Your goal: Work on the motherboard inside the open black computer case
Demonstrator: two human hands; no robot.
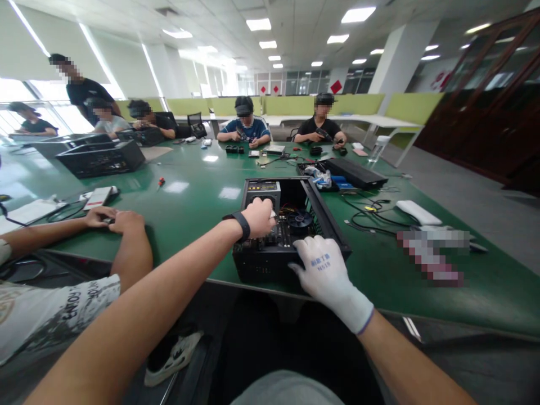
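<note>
An open black computer case [320, 214] lies on the green table [189, 197] in front of me, with a power supply [261, 192] at its back left and a round cooler fan [300, 219] inside. My left hand [258, 217], bare with a black wristband, is closed in a fist over the case's left side, beside the power supply; what it holds is hidden. My right hand [323, 269], in a white glove, rests fingers spread on the case's front right edge.
A seated person's folded hands [113, 219] rest on the table at my left. Several people work at the far side. Other computer cases [101, 157], a removed case panel [354, 171], cables [371, 214], a red screwdriver [161, 181] and a white device [417, 212] lie around.
</note>
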